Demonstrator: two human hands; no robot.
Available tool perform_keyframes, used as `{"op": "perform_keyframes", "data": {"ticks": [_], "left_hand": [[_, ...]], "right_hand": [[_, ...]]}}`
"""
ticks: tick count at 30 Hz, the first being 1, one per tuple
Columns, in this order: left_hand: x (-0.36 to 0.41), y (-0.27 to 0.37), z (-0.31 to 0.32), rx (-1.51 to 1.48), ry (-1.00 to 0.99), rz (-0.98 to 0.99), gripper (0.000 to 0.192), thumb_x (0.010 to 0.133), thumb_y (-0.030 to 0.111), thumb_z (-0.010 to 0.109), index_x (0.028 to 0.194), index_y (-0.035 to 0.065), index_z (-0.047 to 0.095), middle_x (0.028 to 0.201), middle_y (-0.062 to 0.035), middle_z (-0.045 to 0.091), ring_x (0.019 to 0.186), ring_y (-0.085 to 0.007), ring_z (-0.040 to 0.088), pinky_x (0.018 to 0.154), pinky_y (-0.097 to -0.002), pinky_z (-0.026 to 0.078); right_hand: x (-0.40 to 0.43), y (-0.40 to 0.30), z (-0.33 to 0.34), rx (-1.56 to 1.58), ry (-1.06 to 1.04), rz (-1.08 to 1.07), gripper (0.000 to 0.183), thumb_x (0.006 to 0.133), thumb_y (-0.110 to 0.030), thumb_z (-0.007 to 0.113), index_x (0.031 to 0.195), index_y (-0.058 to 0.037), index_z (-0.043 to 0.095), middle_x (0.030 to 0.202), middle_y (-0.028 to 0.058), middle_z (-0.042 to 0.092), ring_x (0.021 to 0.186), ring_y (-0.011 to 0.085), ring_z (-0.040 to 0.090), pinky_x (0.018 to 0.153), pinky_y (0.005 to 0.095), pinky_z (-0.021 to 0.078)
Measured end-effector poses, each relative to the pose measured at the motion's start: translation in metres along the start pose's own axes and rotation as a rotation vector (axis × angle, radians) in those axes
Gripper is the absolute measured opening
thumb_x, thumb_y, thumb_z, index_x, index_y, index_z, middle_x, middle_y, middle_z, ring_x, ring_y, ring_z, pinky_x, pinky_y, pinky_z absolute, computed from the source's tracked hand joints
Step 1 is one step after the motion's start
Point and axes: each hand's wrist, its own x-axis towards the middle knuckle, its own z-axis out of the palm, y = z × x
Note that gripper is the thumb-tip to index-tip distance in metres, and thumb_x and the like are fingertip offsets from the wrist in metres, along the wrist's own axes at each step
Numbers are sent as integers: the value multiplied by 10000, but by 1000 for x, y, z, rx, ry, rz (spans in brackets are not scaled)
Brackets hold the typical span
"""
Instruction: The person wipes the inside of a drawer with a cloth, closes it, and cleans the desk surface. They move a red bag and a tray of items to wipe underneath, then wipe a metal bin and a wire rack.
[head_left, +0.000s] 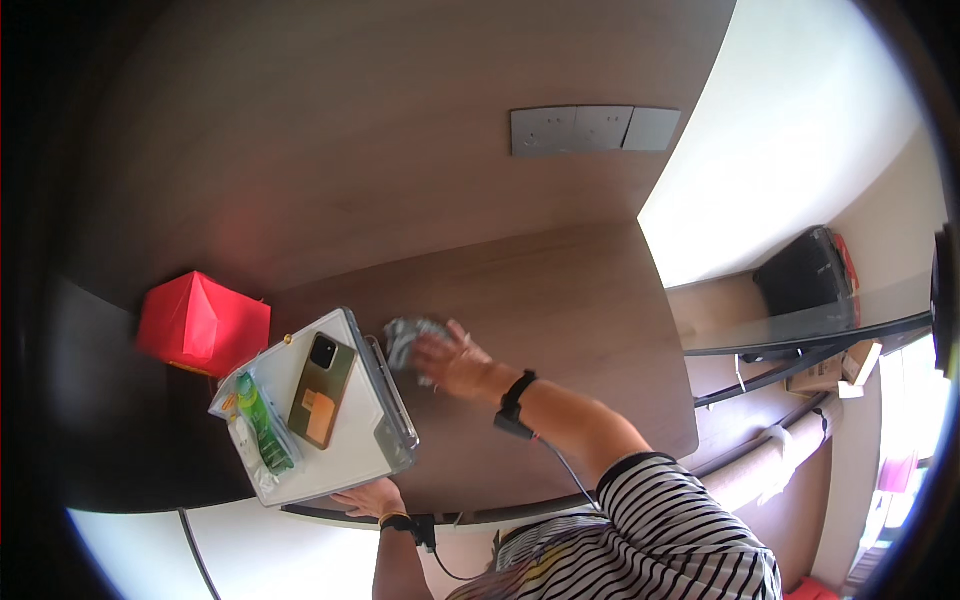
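Observation:
My right hand (454, 364) presses a crumpled grey cloth (405, 341) onto the brown wooden desktop (570, 315); the fingers are blurred. My left hand (371, 499) grips the near edge of a white flat case (349, 420) with a clear plastic rim, its fingers partly hidden underneath. On top of the case lie a gold-green smartphone (322, 390) and a green plastic packet (262, 424) bearing writing. A metal pen-like rod (394, 394) runs along the case's right side. Both wrists wear black straps with cables.
A red paper box (202, 326) stands left, behind the case. Grey socket plates (596, 129) are set in the wood panel behind the desk. At right are a glass-topped table (810, 330), a black suitcase-like object (806, 274), cardboard boxes (821, 373) and a long roll (772, 454).

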Motion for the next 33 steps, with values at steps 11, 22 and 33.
{"op": "perform_keyframes", "data": {"ticks": [11,22,33], "left_hand": [[-13,15,-14,178,-159,22,734,915,511,384,1462,96,127,1528,-147,73,1417,-322,35,1057,-655,129],[-3,6,-3,76,-11,-6,716,912,510,366,1454,86,169,1528,-137,118,1414,-317,95,1055,-652,139],[-7,6,-2,70,55,41,721,922,527,292,1454,57,165,1523,-155,133,1411,-311,117,1040,-652,184]], "right_hand": [[-154,195,-21,-254,124,1275,480,961,-340,332,1405,-160,355,1481,34,293,1395,237,182,1076,583,159],[-155,-12,-11,327,50,-171,495,848,-334,520,1321,-203,460,1423,47,371,1346,239,281,1053,591,202],[-251,199,-38,-134,130,1173,481,943,-349,387,1402,-210,357,1487,37,279,1380,263,213,1089,535,198]]}}
